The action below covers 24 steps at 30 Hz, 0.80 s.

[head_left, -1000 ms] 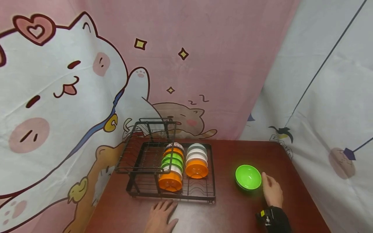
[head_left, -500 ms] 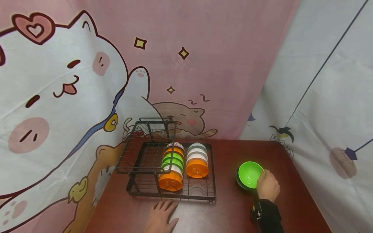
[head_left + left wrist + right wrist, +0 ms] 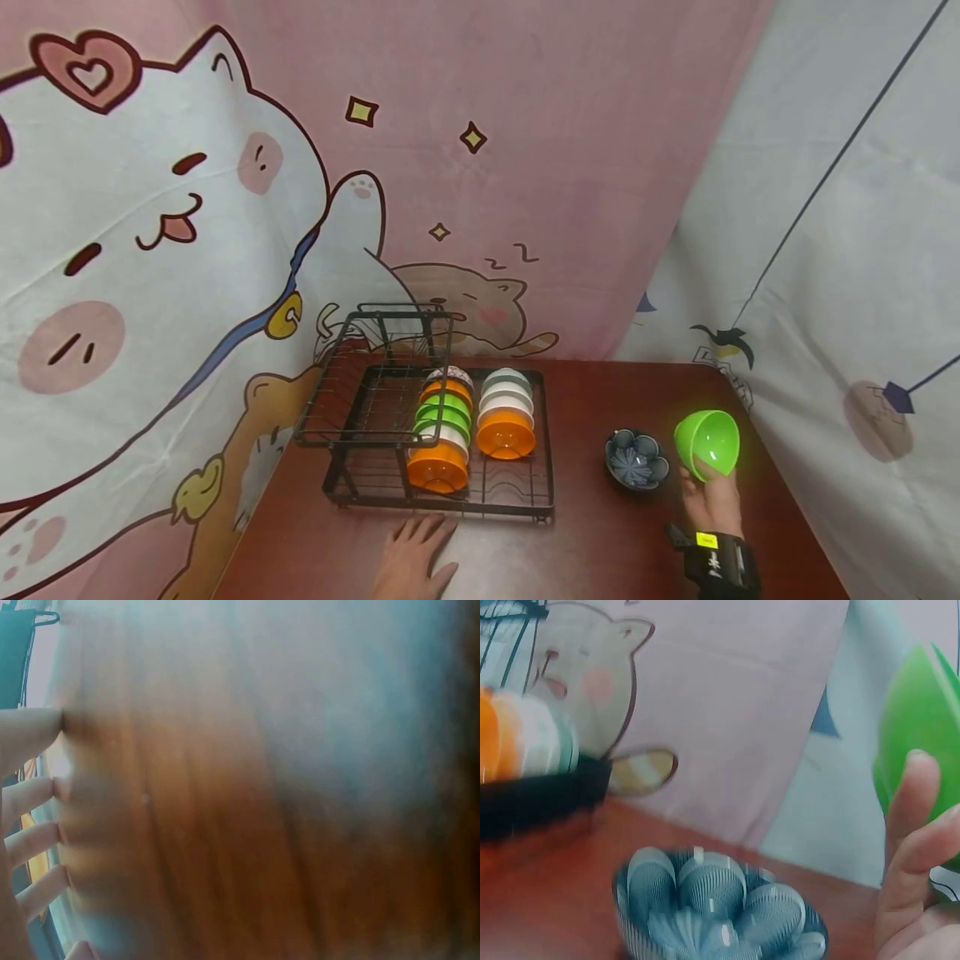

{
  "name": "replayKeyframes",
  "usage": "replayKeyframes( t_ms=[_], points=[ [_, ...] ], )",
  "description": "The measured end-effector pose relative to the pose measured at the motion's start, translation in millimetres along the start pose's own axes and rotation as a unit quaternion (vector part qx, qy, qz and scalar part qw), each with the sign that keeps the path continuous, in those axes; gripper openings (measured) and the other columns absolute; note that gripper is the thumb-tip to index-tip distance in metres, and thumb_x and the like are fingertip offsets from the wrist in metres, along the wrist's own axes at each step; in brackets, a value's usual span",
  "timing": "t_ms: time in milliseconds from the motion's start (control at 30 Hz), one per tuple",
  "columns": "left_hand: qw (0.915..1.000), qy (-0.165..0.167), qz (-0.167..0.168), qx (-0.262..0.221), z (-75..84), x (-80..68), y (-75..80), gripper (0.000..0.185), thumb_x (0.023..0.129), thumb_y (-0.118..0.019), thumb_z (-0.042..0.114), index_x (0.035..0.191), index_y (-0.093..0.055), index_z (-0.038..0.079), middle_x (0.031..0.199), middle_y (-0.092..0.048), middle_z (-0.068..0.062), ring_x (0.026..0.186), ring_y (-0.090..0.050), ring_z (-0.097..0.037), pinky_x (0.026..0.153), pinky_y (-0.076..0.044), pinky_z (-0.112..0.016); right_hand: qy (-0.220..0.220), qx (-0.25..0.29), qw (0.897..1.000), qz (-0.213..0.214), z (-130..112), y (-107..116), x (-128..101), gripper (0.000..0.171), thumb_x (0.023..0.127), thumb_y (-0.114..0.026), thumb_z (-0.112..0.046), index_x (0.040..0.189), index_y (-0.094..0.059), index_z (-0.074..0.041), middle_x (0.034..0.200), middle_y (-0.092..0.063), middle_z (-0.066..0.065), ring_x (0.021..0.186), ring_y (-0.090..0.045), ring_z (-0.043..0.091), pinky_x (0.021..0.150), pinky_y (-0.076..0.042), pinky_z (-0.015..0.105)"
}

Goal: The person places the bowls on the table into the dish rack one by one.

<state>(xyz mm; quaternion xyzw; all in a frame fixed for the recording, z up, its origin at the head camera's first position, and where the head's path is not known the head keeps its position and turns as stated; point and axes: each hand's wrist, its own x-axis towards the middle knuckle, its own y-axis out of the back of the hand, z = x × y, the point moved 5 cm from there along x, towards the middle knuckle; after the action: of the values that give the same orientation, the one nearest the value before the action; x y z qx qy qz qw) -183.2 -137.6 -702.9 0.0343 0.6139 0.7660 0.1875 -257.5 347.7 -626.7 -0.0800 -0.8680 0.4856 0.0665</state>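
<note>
Right hand (image 3: 711, 498) grips the green bowl (image 3: 707, 443), tilted and lifted clear just right of the blue patterned bowl (image 3: 636, 459) on the bench (image 3: 600, 533); left hand (image 3: 414, 557) lies flat before the dish rack (image 3: 442, 492); both bowls remain unracked.

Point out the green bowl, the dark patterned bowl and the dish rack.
green bowl (image 3: 708, 440): head view, inner wall.
dark patterned bowl (image 3: 636, 465): head view, inside bottom.
dish rack (image 3: 551, 442): head view, right rim.

Tilted green bowl (image 3: 707, 442), held aloft
</note>
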Motion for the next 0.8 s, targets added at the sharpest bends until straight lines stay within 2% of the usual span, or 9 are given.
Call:
replayKeyframes(
  t_ms=[67, 200, 300, 367, 433, 533, 667, 733, 800],
  points=[
    [1.0, 0.001, 0.0, -0.001, 0.4, -0.2, 0.2, 0.061, 0.077, -0.037, 0.071, 0.131, -0.038, 0.042, 0.129, -0.042, 0.007, 0.115, -0.04, -0.029, 0.084, -0.03, -0.063, 0.002, -0.018, 1.0, 0.019, 1, 4, -2, 0.046, 0.09, -0.031, 0.013, 0.126, -0.036, -0.014, 0.098, -0.054, 0.007, 0.062, -0.053, 0.02, 0.045, -0.042, 0.024],
    [1.0, 0.002, 0.008, 0.002, 1.0, 0.3, -0.3, 0.061, 0.077, -0.038, 0.071, 0.131, -0.038, 0.043, 0.128, -0.042, 0.007, 0.114, -0.04, -0.029, 0.084, -0.03, -0.063, 0.011, -0.074, 0.993, 0.092, 4, 8, -3, 0.052, 0.087, -0.037, 0.015, 0.127, -0.03, -0.017, 0.106, -0.046, 0.007, 0.064, -0.053, 0.02, 0.047, -0.044, 0.025],
    [0.9999, 0.003, 0.016, 0.003, 1.3, 0.5, -0.5, 0.061, 0.076, -0.038, 0.071, 0.13, -0.039, 0.043, 0.128, -0.043, 0.008, 0.114, -0.041, -0.028, 0.084, -0.03, -0.062, 0.02, -0.14, 0.982, 0.122, 8, 1, 0, 0.056, 0.087, -0.04, 0.014, 0.129, -0.027, -0.02, 0.109, -0.04, 0.009, 0.063, -0.052, 0.018, 0.045, -0.044, 0.026],
    [0.9998, 0.003, 0.017, 0.003, 1.1, 0.0, -0.7, 0.061, 0.076, -0.039, 0.071, 0.13, -0.039, 0.042, 0.127, -0.043, 0.007, 0.114, -0.041, -0.028, 0.084, -0.03, -0.062, 0.028, -0.203, 0.97, 0.129, 12, -8, 3, 0.057, 0.088, -0.041, 0.011, 0.132, -0.027, -0.022, 0.11, -0.038, 0.01, 0.059, -0.052, 0.017, 0.041, -0.043, 0.027],
    [0.9998, 0.006, 0.018, 0.001, 0.6, -0.4, -1.0, 0.061, 0.076, -0.039, 0.071, 0.13, -0.04, 0.042, 0.127, -0.043, 0.008, 0.114, -0.041, -0.028, 0.085, -0.03, -0.062, 0.035, -0.284, 0.949, 0.131, 18, -22, 6, 0.055, 0.088, -0.042, 0.008, 0.133, -0.028, -0.021, 0.109, -0.037, 0.011, 0.056, -0.053, 0.016, 0.037, -0.042, 0.03],
    [0.9999, 0.006, 0.012, 0.001, -0.4, -0.7, -1.7, 0.061, 0.076, -0.037, 0.072, 0.13, -0.04, 0.042, 0.128, -0.042, 0.007, 0.114, -0.041, -0.029, 0.085, -0.029, -0.062, 0.044, -0.411, 0.904, 0.108, 33, -51, 8, 0.052, 0.088, -0.045, 0.004, 0.133, -0.033, -0.021, 0.108, -0.04, 0.012, 0.056, -0.055, 0.018, 0.033, -0.043, 0.039],
    [0.9999, 0.004, 0.009, 0.001, -1.5, -0.3, -1.6, 0.062, 0.077, -0.036, 0.072, 0.131, -0.039, 0.042, 0.128, -0.042, 0.007, 0.114, -0.04, -0.031, 0.084, -0.028, -0.064, 0.037, -0.531, 0.847, 0.016, 68, -93, 6, 0.048, 0.089, -0.046, -0.002, 0.13, -0.039, -0.027, 0.113, -0.043, 0.013, 0.058, -0.056, 0.025, 0.033, -0.043, 0.046],
    [0.9999, 0.003, 0.011, -0.002, -1.1, 0.0, -1.9, 0.061, 0.077, -0.037, 0.071, 0.13, -0.039, 0.042, 0.128, -0.042, 0.007, 0.114, -0.04, -0.031, 0.084, -0.028, -0.064, 0.025, -0.559, 0.828, -0.035, 89, -108, 2, 0.047, 0.09, -0.045, -0.003, 0.129, -0.041, -0.031, 0.117, -0.043, 0.015, 0.058, -0.055, 0.028, 0.033, -0.043, 0.045],
    [0.9999, -0.001, 0.014, -0.002, 0.3, 0.7, -3.6, 0.061, 0.077, -0.037, 0.071, 0.13, -0.038, 0.043, 0.128, -0.042, 0.007, 0.114, -0.041, -0.031, 0.084, -0.028, -0.064, 0.007, -0.576, 0.815, -0.066, 106, -117, -3, 0.047, 0.091, -0.044, -0.005, 0.127, -0.041, -0.035, 0.12, -0.042, 0.015, 0.055, -0.055, 0.028, 0.032, -0.043, 0.043]
  ],
)
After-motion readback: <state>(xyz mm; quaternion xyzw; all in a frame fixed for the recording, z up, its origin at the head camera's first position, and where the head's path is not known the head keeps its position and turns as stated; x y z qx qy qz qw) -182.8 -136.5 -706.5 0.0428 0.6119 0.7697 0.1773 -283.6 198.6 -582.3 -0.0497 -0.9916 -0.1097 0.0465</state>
